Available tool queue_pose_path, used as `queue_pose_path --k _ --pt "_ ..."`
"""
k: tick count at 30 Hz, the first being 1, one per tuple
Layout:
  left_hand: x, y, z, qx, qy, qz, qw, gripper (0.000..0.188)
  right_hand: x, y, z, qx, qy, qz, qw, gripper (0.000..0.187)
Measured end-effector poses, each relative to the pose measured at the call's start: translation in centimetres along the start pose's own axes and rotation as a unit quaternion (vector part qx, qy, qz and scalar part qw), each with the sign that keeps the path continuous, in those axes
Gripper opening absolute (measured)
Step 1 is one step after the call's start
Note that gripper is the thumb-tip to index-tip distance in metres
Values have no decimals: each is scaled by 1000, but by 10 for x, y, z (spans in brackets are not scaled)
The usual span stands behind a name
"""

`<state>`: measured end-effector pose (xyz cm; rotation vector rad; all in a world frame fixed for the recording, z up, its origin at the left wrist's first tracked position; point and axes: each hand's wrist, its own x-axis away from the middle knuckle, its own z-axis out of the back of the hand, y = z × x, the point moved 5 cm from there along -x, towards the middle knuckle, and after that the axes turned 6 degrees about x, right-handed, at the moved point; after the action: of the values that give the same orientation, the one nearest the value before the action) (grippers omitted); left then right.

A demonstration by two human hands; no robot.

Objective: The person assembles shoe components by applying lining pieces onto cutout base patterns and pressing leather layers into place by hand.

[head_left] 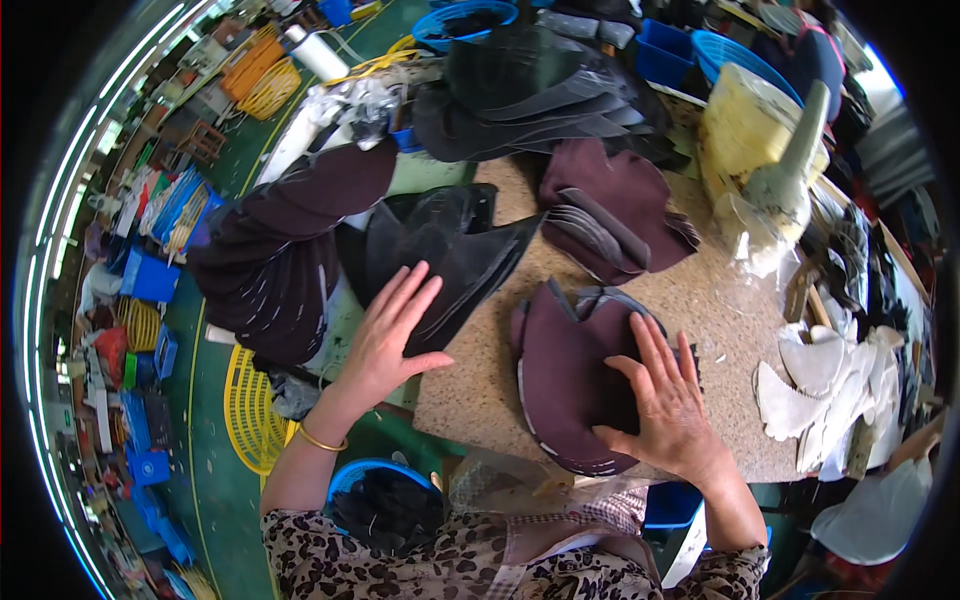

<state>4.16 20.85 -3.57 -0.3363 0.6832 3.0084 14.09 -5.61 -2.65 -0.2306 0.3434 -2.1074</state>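
My left hand point(390, 335), its fingers stretched out, rests at the near edge of a stack of black cut shoe-upper pieces point(430, 240). My right hand point(660, 400) lies with spread fingers on a dark maroon cut piece point(565, 360) close to the table's front edge. A black layer shows beneath that piece at its far side. Farther back sits another maroon piece point(610, 190) with several small grey-edged strips point(590, 230) on it. To the left, a large fanned pile of maroon pieces point(270, 260) leans over the table's side.
The speckled tabletop point(470, 395) carries a big pile of black sheets point(540, 90) at the back. At right stand a yellowish container point(745, 125), a pale horn-shaped tool point(795, 170) and white templates point(800, 380). Below are a yellow basket point(250, 410) and a blue basket point(350, 475).
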Motion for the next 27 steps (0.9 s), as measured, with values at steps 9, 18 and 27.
queue_pose_path --k 9,18,27 --pt "-13 37 -12 116 109 -102 982 36 -18 -26 -1 3 142 85 986 37" --pt "-44 84 -69 50 15 -121 991 46 -13 -14 -14 39 224 59 972 31" --pt "-31 41 -19 65 97 -113 987 46 -25 -12 -9 103 194 56 974 29"
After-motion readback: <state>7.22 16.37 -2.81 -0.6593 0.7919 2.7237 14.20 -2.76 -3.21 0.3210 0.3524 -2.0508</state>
